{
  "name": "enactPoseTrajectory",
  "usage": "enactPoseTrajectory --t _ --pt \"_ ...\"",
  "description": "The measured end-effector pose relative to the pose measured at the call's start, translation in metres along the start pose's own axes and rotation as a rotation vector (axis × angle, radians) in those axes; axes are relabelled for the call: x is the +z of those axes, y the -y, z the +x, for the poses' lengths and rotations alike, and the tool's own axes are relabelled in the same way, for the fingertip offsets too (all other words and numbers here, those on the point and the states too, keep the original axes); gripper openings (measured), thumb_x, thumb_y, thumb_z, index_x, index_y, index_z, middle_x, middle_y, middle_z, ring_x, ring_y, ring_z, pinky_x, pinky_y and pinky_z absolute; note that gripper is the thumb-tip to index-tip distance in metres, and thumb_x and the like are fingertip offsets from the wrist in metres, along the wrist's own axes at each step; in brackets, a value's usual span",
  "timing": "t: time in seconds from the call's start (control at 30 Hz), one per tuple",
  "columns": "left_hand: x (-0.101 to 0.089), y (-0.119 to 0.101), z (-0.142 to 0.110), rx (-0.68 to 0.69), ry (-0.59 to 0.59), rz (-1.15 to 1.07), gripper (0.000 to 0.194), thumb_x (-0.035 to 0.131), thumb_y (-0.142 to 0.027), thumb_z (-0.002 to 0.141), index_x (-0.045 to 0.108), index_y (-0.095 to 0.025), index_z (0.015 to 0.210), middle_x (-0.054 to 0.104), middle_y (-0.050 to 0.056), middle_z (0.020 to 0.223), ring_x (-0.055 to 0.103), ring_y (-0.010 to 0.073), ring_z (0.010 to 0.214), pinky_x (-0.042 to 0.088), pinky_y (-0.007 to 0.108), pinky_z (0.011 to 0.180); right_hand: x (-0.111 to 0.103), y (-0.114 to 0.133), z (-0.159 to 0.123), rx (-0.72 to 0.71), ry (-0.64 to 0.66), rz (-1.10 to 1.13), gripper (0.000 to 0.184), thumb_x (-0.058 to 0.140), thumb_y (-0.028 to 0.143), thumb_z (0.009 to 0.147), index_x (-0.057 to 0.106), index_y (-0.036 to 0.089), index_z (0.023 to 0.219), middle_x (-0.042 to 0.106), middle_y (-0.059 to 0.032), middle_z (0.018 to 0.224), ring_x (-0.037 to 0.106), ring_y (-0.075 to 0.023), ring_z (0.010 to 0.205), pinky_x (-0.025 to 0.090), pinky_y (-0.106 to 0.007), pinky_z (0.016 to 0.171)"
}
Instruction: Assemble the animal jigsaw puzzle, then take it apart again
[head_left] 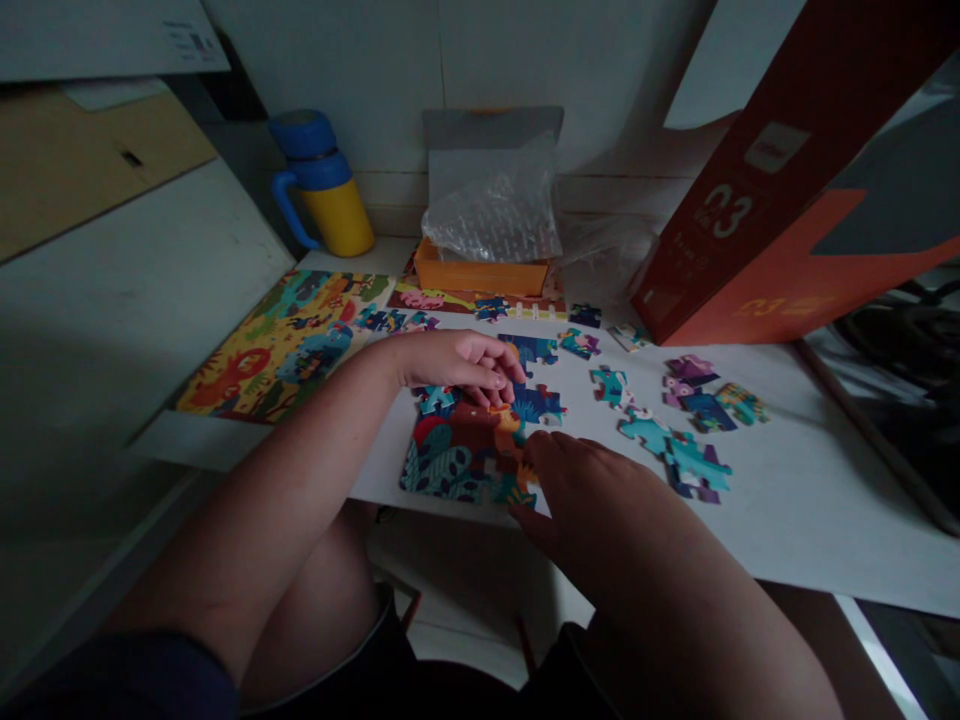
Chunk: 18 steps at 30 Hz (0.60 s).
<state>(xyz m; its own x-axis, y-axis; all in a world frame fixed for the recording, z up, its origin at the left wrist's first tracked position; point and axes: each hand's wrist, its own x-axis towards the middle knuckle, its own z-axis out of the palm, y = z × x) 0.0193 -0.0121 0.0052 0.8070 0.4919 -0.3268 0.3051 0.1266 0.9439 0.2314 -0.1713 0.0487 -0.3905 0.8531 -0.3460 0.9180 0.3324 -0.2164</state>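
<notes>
Resting the left hand (469,368) over the far part of the partly joined puzzle (442,460), with fingers half curled, relaxed and released. Setting the right hand (581,470) at the puzzle's right edge, with fingertips partly hidden, making any grasp there impossible to tell. As for the puzzle, lying flat near the front edge of the white desk (795,450), running its straight near border left to right along that edge, and pointing its jagged side rightward; leaving the long axis unsure under the left hand. Seeing loose pieces (697,465) scattered farther right. Crossing the left forearm (300,470) in front of a colourful picture sheet (232,375). Seeing behind an orange tray (480,275) heaped with clear wrap (487,215), and leftward a blue-and-yellow flask (337,215). Finding a tall red-orange box (720,250) standing at right, blocking the view beyond.
</notes>
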Motion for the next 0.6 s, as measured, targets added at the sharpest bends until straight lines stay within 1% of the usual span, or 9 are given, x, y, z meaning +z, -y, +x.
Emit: enactPoseTrajectory --t 0.13,0.3,0.43,0.6 --pt "-0.001 0.002 0.0 -0.005 0.005 0.004 0.032 0.082 -0.032 0.09 0.072 -0.021 0.118 0.08 0.009 0.111 0.076 0.0167 0.094 0.061 0.03 0.084 -0.001 0.004 0.0 -0.038 0.034 0.011 0.04 0.076 0.024 0.094 0.068 0.018 0.133 0.078 -0.0136 0.12 0.078 -0.0345 0.106 0.064 -0.049 0.089" --pt "-0.001 0.002 0.0 0.001 0.014 0.007 0.032 0.081 -0.031 0.092 0.072 -0.021 0.12 0.079 0.009 0.112 0.076 0.0166 0.095 0.061 0.032 0.087 0.001 0.009 0.002 -0.008 0.038 0.001 0.045 0.072 0.024 0.097 0.065 0.019 0.141 0.077 -0.0136 0.124 0.077 -0.0347 0.111 0.063 -0.05 0.096" --pt "-0.001 0.002 0.0 0.007 0.025 0.005 0.029 0.08 -0.029 0.093 0.071 -0.02 0.12 0.079 0.008 0.111 0.076 0.0156 0.095 0.06 0.03 0.085 0.002 0.01 0.002 -0.009 0.042 -0.016 0.047 0.071 0.024 0.098 0.063 0.018 0.144 0.077 -0.015 0.125 0.077 -0.0353 0.11 0.064 -0.052 0.094" --pt "-0.001 0.0 0.0 0.009 0.026 0.01 0.03 0.081 -0.029 0.093 0.071 -0.02 0.12 0.079 0.008 0.111 0.075 0.015 0.094 0.06 0.029 0.085 0.002 0.012 0.002 -0.016 0.023 -0.014 0.052 0.077 0.024 0.094 0.064 0.019 0.144 0.073 -0.0172 0.129 0.076 -0.0351 0.111 0.064 -0.05 0.093"
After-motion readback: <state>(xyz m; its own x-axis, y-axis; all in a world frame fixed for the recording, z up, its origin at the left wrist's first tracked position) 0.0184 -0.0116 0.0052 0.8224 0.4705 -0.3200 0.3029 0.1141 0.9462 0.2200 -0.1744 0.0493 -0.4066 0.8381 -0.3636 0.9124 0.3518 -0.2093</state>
